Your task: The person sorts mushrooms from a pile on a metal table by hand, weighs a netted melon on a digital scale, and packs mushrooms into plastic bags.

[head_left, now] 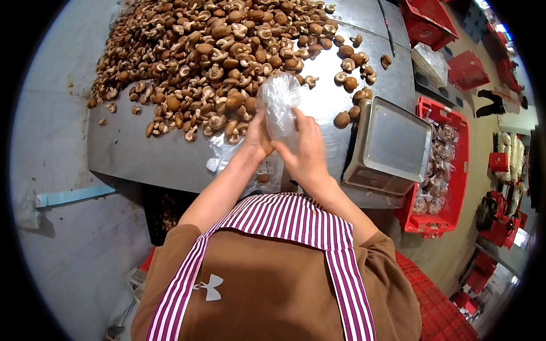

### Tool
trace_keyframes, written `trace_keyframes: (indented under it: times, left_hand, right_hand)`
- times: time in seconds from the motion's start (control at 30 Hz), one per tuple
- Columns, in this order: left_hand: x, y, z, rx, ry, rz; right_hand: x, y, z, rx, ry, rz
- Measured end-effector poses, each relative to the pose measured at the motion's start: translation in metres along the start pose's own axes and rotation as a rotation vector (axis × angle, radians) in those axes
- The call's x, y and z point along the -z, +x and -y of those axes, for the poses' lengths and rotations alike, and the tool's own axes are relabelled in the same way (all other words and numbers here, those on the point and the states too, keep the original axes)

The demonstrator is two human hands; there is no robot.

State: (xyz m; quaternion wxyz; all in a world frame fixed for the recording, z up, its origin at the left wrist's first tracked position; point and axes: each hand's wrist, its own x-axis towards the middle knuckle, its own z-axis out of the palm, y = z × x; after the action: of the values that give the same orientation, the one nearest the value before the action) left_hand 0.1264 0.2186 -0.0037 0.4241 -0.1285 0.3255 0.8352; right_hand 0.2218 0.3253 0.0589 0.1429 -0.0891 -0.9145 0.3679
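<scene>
A clear plastic bag (280, 105) is held upright between my hands over the front part of the metal table. My left hand (259, 135) wraps round its left lower side, and my right hand (304, 145) grips its right side, fingers against the plastic. What the bag contains is hard to make out through the shiny film. Just beyond it spreads a large heap of brown mushrooms (210, 57). More clear plastic (224, 149) lies on the table by my left wrist.
A metal tray (399, 139) stands on the table's right side. Beside it is a red crate (462, 170) with bagged mushrooms (441, 184). A few loose mushrooms (350, 84) lie right of the heap. A dark rod (388, 28) rests at the table's far right.
</scene>
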Motion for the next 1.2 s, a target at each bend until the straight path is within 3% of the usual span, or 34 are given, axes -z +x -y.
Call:
trace_keyframes:
  times: [0.03, 0.1, 0.17, 0.3, 0.5, 0.53, 0.73, 0.97, 1.2]
  left_hand:
    - [0.004, 0.004, 0.005, -0.004, -0.046, 0.026]
    - [0.004, 0.003, 0.014, 0.025, -0.042, 0.044]
    - [-0.013, 0.000, 0.022, 0.054, -0.004, 0.116]
    - [-0.037, -0.002, 0.041, 0.204, 0.059, 0.249]
    - [-0.056, -0.017, 0.048, 0.213, 0.477, 0.419]
    - [-0.051, -0.018, 0.049, 0.232, 0.498, 0.411]
    - [-0.020, -0.038, 0.050, 0.302, 0.537, 0.291]
    - [0.014, -0.051, 0.046, 0.298, 0.546, 0.199]
    - [0.036, -0.059, 0.047, 0.331, 0.518, 0.195]
  right_hand:
    - [0.006, 0.003, -0.004, -0.007, -0.007, -0.005]
    - [0.019, 0.008, -0.015, -0.396, 0.272, 0.085]
    - [0.029, 0.004, -0.036, -0.315, 0.561, -0.052]
    - [0.107, 0.002, -0.044, -0.407, 0.981, -0.298]
    - [0.182, -0.015, -0.083, -0.157, 0.569, -0.535]
    - [0.187, -0.016, -0.098, -0.162, 0.554, -0.557]
    - [0.195, -0.045, -0.176, -0.322, -0.219, -0.517]
    - [0.192, -0.084, -0.177, -0.478, -0.096, -0.770]
    - [0.200, -0.105, -0.163, -0.496, -0.106, -0.895]
